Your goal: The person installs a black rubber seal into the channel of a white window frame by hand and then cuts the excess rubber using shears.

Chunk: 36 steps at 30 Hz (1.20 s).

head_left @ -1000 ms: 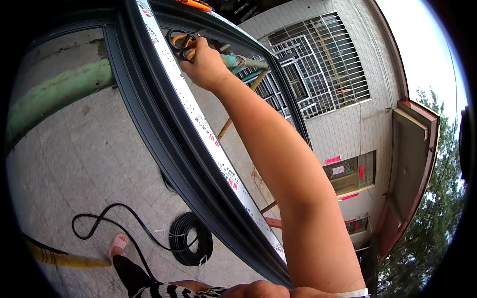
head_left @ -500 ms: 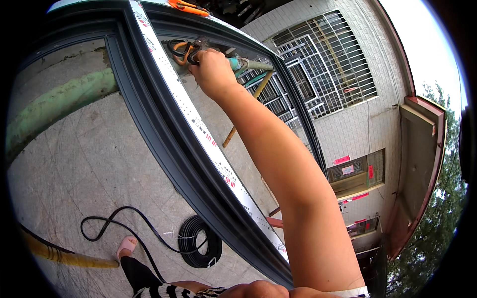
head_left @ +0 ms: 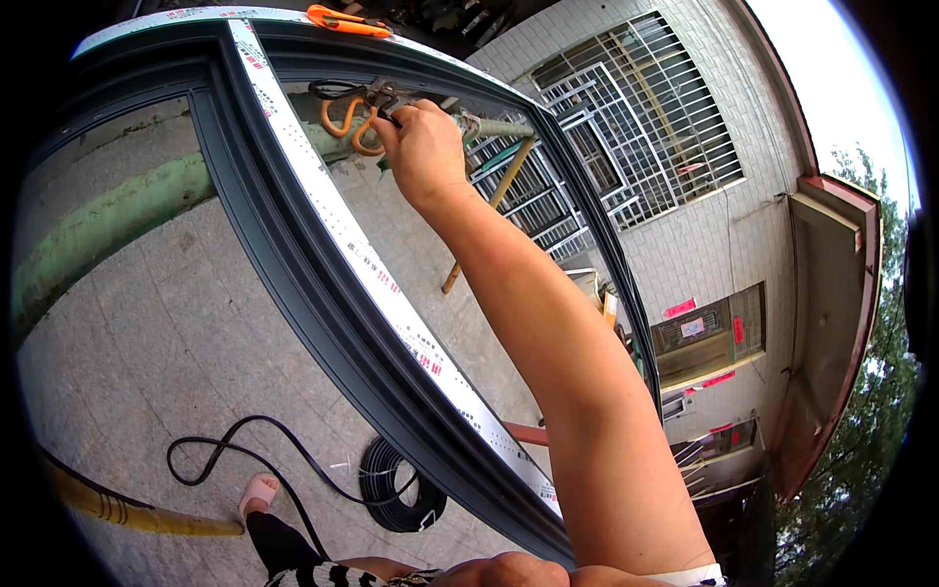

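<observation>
My right hand [head_left: 426,147] reaches far forward over a dark grey metal window frame [head_left: 323,333]. Its fingers are curled closed on a dark-handled tool [head_left: 389,110], whose kind I cannot make out behind the knuckles. Just left of the fingers are curved orange loops [head_left: 340,119] like scissor handles, a black loop [head_left: 333,89] and a grey metal part [head_left: 380,93]; how they join is unclear. An orange utility knife [head_left: 344,22] lies on the far frame bar, past the hand. My left hand is out of view.
White printed film [head_left: 377,274] covers the frame's middle bar. Below, a coil of black hose [head_left: 399,484] and its loose end lie on the paved floor [head_left: 196,333]. A green pipe [head_left: 117,220] passes beneath the frame; a yellow pole [head_left: 147,514] lies lower left. A tiled building [head_left: 665,235] stands right.
The orange loops and black loop show more openly beside my fingers, and the loops sit lower against the green pipe. My right hand stays closed. The view has shifted slightly.
</observation>
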Tool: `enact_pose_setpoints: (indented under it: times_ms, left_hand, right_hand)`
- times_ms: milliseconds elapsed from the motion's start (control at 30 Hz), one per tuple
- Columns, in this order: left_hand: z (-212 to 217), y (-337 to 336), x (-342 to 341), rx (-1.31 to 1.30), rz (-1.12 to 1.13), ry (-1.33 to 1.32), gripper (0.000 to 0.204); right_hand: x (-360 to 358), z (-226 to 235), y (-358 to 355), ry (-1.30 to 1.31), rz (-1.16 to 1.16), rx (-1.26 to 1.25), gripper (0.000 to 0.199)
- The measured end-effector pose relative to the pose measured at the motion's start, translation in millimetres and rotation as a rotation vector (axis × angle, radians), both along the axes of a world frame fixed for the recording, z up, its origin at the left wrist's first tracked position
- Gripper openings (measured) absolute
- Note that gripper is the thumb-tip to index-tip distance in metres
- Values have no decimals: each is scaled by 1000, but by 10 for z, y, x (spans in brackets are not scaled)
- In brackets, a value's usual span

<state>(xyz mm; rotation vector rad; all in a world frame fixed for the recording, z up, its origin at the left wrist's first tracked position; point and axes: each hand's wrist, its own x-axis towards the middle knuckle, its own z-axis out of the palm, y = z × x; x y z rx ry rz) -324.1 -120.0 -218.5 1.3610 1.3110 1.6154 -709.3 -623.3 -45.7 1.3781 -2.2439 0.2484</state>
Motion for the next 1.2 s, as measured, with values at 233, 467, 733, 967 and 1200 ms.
enact_pose_setpoints:
  times_ms: [233,467,733,967,1200]
  left_hand:
    - [-109,31,204,-43,27,6,32]
    - [-73,-143,414,-224,90,53,35]
    - [302,-232,396,-231,255,156,29]
    - [548,-459,345,-248,348,46,14]
    - [631,-787,494,-197,359,159,18]
  right_hand:
    - [4,811,728,166,-54,-256,32]
    - [1123,2427,2834,-163,65,-875,32]
    - [3489,2903,5112,-382,-491,-1132,32]
    - [4998,1936,5875,118,-691,-1227,28]
    - [6388,783,5579,208,-1161,-945,41]
